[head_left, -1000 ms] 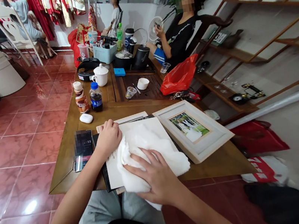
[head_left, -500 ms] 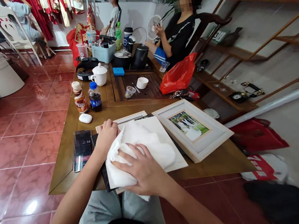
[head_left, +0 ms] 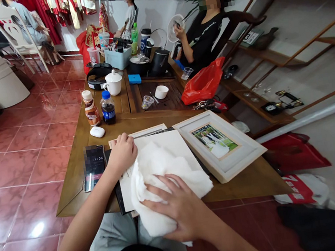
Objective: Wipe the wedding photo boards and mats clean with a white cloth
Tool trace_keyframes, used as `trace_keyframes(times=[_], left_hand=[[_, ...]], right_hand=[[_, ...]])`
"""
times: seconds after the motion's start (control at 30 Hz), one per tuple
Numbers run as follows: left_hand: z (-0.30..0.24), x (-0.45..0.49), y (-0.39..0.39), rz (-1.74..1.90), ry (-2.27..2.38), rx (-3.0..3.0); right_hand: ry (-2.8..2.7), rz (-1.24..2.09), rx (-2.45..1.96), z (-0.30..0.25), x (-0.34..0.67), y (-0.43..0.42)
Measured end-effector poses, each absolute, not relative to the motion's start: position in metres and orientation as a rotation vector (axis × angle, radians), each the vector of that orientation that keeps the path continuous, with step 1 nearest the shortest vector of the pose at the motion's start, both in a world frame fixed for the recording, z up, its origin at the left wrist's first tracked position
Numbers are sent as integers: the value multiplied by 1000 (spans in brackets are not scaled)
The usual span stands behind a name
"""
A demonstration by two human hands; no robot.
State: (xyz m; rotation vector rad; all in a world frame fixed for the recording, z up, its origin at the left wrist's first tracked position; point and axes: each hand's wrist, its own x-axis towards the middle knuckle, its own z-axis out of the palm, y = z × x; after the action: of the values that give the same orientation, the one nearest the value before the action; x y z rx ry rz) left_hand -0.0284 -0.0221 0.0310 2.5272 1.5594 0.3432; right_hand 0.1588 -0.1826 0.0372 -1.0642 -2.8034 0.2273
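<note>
A white cloth (head_left: pixel 160 160) lies bunched on a flat white board (head_left: pixel 173 140) and hangs over its near edge. My right hand (head_left: pixel 180 208) presses on the cloth and grips it, with fingers somewhat spread. At the board's upper left corner, my left hand (head_left: pixel 123 153) rests with curled fingers, holding the edge; its fingertips are partly hidden. Beneath the board are a black panel (head_left: pixel 119 196) and a pale wooden frame (head_left: pixel 149 131), both mostly covered. A white picture frame (head_left: pixel 225 170) with a wedding photo (head_left: pixel 214 140) stands tilted to the right, beside the board.
Left on the wooden table (head_left: pixel 74 178) are a phone (head_left: pixel 94 166), a white case (head_left: pixel 97 131) and two bottles, one blue-capped (head_left: pixel 108 109). Farther back stand a lidded mug (head_left: pixel 113 83), a small white bowl (head_left: pixel 161 91) and a red plastic bag (head_left: pixel 205 81). A seated person (head_left: pixel 204 35) is beyond.
My right hand has dragged the cloth toward me and to the right, baring the board's left part. My left hand stays at the upper left corner.
</note>
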Motion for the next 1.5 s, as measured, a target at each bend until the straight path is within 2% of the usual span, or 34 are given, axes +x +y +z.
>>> trace_keyframes(times=[0.17, 0.4, 0.83, 1.03, 1.33, 1.5], left_hand=[[24, -28, -20, 418, 1557, 2536], [22, -27, -19, 413, 1565, 2562], [25, -27, -21, 360, 1542, 2608], [25, -26, -21, 364, 1535, 2603], [26, -28, -19, 336, 1521, 2549], [31, -30, -21, 295, 1518, 2529]], right_hand=[[-2649, -77, -1100, 34, 183, -192], [-2457, -188, -1385, 26, 218, -195], [-2282, -26, -1746, 25, 210, -90], [-2291, 90, -1682, 31, 201, -63], [-2585, 354, -1308, 44, 184, -44], [-2684, 391, -1144, 45, 189, -47]])
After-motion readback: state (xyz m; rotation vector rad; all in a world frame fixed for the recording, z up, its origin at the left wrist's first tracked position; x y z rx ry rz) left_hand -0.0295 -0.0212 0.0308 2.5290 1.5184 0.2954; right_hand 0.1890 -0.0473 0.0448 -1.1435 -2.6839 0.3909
